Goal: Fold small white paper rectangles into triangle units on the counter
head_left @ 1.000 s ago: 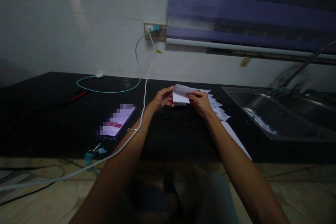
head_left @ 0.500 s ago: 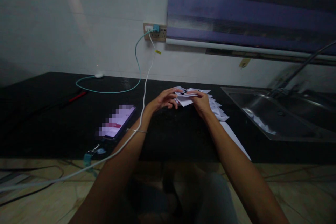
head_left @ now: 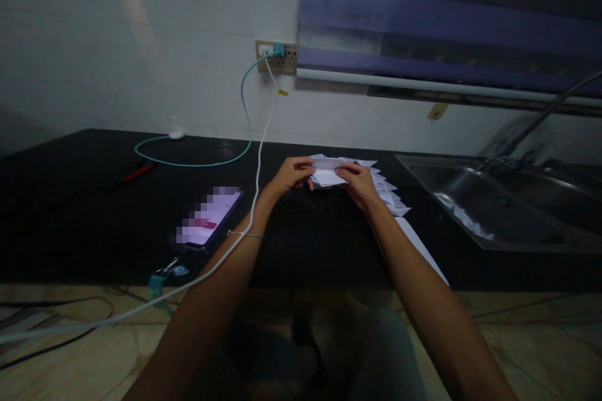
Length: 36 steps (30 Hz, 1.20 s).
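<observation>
A folded sheet of white paper (head_left: 328, 172) is held up between both hands over the dark counter. My left hand (head_left: 295, 174) pinches its left edge, thumb in front. On the opposite edge my right hand (head_left: 358, 180) is closed, its thumb lying on the paper's face. Several folded white paper pieces (head_left: 388, 191) with pointed corners lie overlapped in a row just behind and to the right of my right hand. A flat stack of white paper (head_left: 421, 247) rests partly behind my right forearm.
A phone (head_left: 211, 216) lies left of my left forearm. The white cable (head_left: 258, 182) hangs across that forearm from the wall socket (head_left: 277, 57). A metal sink (head_left: 489, 213) is set into the counter (head_left: 310, 244) at right. A teal cable (head_left: 197, 165) loops at the back left.
The paper has turned from a tilted, angled position to a wider, level one facing me. My left fingers have closed more on its edge; both hands stay in nearly the same place.
</observation>
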Each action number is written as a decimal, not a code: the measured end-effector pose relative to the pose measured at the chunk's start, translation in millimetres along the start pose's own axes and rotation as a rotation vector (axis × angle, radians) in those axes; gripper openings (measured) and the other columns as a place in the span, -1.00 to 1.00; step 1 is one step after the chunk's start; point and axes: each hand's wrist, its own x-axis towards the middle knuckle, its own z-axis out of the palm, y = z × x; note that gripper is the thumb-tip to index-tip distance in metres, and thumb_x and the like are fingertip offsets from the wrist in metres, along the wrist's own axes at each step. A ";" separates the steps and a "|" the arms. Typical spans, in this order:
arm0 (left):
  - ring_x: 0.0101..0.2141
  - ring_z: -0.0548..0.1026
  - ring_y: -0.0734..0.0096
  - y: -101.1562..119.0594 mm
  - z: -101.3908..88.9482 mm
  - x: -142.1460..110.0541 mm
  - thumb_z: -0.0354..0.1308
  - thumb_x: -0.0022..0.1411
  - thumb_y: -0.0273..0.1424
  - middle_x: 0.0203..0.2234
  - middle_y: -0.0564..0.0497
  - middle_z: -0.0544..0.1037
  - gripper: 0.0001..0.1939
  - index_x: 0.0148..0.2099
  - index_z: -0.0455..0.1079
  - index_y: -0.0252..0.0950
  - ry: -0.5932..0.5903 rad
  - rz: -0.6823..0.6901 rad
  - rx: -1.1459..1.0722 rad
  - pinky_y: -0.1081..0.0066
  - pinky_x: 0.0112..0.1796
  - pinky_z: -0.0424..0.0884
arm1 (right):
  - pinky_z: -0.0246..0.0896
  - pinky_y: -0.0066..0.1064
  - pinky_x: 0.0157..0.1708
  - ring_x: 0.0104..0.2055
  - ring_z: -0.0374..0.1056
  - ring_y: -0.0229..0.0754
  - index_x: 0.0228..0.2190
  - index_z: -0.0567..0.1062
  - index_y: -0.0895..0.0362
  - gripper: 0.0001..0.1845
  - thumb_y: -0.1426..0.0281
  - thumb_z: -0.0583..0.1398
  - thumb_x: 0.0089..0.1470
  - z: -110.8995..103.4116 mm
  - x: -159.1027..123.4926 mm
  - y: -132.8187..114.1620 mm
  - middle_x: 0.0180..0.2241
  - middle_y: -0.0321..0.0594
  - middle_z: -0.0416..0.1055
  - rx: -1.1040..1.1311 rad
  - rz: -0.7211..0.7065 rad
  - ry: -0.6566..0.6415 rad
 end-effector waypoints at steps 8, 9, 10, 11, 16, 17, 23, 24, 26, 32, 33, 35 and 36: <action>-0.65 0.27 0.60 -3.3 -1.6 -1.1 0.40 0.05 -0.28 -0.61 0.05 0.51 -0.57 -0.02 0.64 -0.33 0.022 -0.001 -0.031 0.51 -0.59 0.07 | 0.38 -0.25 -0.26 -0.29 0.47 -0.11 -0.43 0.69 0.11 -0.71 0.39 0.46 -0.36 3.8 -4.3 -6.7 -0.36 -0.20 0.60 0.120 0.080 0.014; -0.65 0.27 0.59 -3.5 -1.9 -0.9 0.40 0.05 -0.27 -0.61 0.05 0.50 -0.57 -0.03 0.65 -0.32 0.017 0.005 -0.025 0.50 -0.58 0.06 | 0.38 -0.27 -0.26 -0.29 0.47 -0.12 -0.43 0.69 0.11 -0.70 0.40 0.46 -0.37 3.9 -4.3 -6.8 -0.35 -0.20 0.60 0.125 0.083 0.013; -0.64 0.27 0.59 -3.4 -2.2 -0.8 0.39 0.05 -0.27 -0.62 0.04 0.50 -0.60 -0.06 0.66 -0.32 0.013 0.017 -0.012 0.50 -0.58 0.06 | 0.38 -0.28 -0.28 -0.29 0.47 -0.13 -0.43 0.70 0.11 -0.71 0.40 0.46 -0.37 3.9 -4.3 -6.8 -0.35 -0.20 0.61 0.129 0.084 0.011; -0.64 0.27 0.59 -3.0 -2.4 -0.8 0.38 0.04 -0.28 -0.62 0.04 0.50 -0.63 -0.10 0.68 -0.32 0.009 0.031 0.007 0.50 -0.57 0.05 | 0.37 -0.30 -0.29 -0.30 0.47 -0.14 -0.44 0.70 0.11 -0.72 0.40 0.46 -0.37 3.9 -4.2 -6.7 -0.35 -0.20 0.61 0.132 0.084 0.008; -0.63 0.31 0.60 1.5 -1.0 -2.2 0.37 0.00 -0.33 -0.59 0.01 0.52 -0.69 -0.19 0.67 -0.37 -0.001 0.038 -0.015 0.51 -0.59 0.06 | 0.31 -0.37 -0.36 -0.35 0.44 -0.20 -0.47 0.70 0.09 -0.78 0.38 0.45 -0.33 3.5 -1.8 -3.8 -0.37 -0.23 0.60 0.143 0.032 0.014; -0.62 0.36 0.57 2.0 -0.5 -2.2 0.38 0.00 -0.31 -0.56 0.00 0.54 -0.60 -0.09 0.65 -0.36 -0.010 0.024 -0.073 0.52 -0.60 0.08 | 0.31 -0.36 -0.35 -0.35 0.44 -0.20 -0.47 0.70 0.09 -0.79 0.39 0.44 -0.33 3.4 -1.0 -2.7 -0.37 -0.23 0.60 0.136 0.016 0.011; -0.52 0.58 0.42 -3.8 5.4 1.9 0.13 0.24 0.15 -0.32 -0.19 0.65 -0.34 0.02 0.52 -0.34 -0.189 -0.207 -0.310 0.52 -0.62 0.21 | 0.36 -0.26 -0.22 -0.26 0.48 -0.10 -0.45 0.68 0.05 -0.82 0.37 0.39 -0.26 0.8 4.7 5.5 -0.31 -0.22 0.62 0.039 -0.098 0.047; -0.54 0.57 0.41 -4.8 7.6 2.3 0.11 0.25 0.19 -0.39 -0.20 0.64 -0.33 -0.09 0.53 -0.37 -0.227 -0.241 -0.265 0.52 -0.64 0.19 | 0.36 -0.25 -0.22 -0.24 0.48 -0.09 -0.44 0.68 0.04 -0.83 0.34 0.37 -0.23 0.3 5.5 7.0 -0.31 -0.22 0.62 0.011 -0.118 0.063; -0.55 0.56 0.42 -4.9 12.7 2.3 0.20 0.23 0.15 -0.48 -0.18 0.61 -0.39 -0.23 0.50 -0.39 -0.283 -0.247 -0.155 0.52 -0.65 0.17 | 0.37 -0.23 -0.20 -0.20 0.49 -0.05 -0.43 0.67 0.03 -0.84 0.31 0.35 -0.18 -0.1 6.7 9.5 -0.29 -0.21 0.63 -0.040 -0.156 0.091; -0.67 0.39 0.57 0.9 20.1 -0.2 0.19 0.34 -0.04 -0.65 -0.04 0.52 -0.55 -0.33 0.45 -0.36 -0.236 -0.095 0.011 0.51 -0.65 0.12 | 0.38 -0.27 -0.25 -0.19 0.48 -0.08 -0.28 0.64 0.02 -0.69 0.21 0.35 -0.14 5.3 5.1 5.1 -0.22 -0.21 0.61 0.030 -0.054 0.078; -0.68 0.36 0.59 0.8 19.7 -0.1 0.17 0.36 -0.05 -0.66 -0.03 0.50 -0.56 -0.34 0.44 -0.35 -0.226 -0.083 0.025 0.50 -0.65 0.11 | 0.38 -0.29 -0.27 -0.21 0.47 -0.10 -0.24 0.63 0.01 -0.65 0.20 0.36 -0.15 6.6 4.2 2.5 -0.22 -0.22 0.60 0.079 -0.001 0.067; -0.69 0.33 0.61 -0.3 18.2 0.3 0.15 0.38 -0.06 -0.67 -0.01 0.49 -0.56 -0.36 0.44 -0.35 -0.209 -0.062 0.045 0.49 -0.65 0.11 | 0.41 -0.31 -0.31 -0.24 0.46 -0.13 -0.23 0.60 0.00 -0.62 0.15 0.39 -0.15 8.8 1.7 -2.5 -0.23 -0.24 0.59 0.167 0.097 0.035; -0.69 0.32 0.61 -0.9 17.6 0.5 0.15 0.38 -0.07 -0.67 -0.01 0.49 -0.56 -0.36 0.44 -0.35 -0.201 -0.054 0.052 0.49 -0.64 0.11 | 0.42 -0.32 -0.32 -0.25 0.45 -0.15 -0.26 0.58 0.01 -0.61 0.11 0.41 -0.14 9.7 0.2 -4.4 -0.25 -0.24 0.58 0.192 0.133 0.013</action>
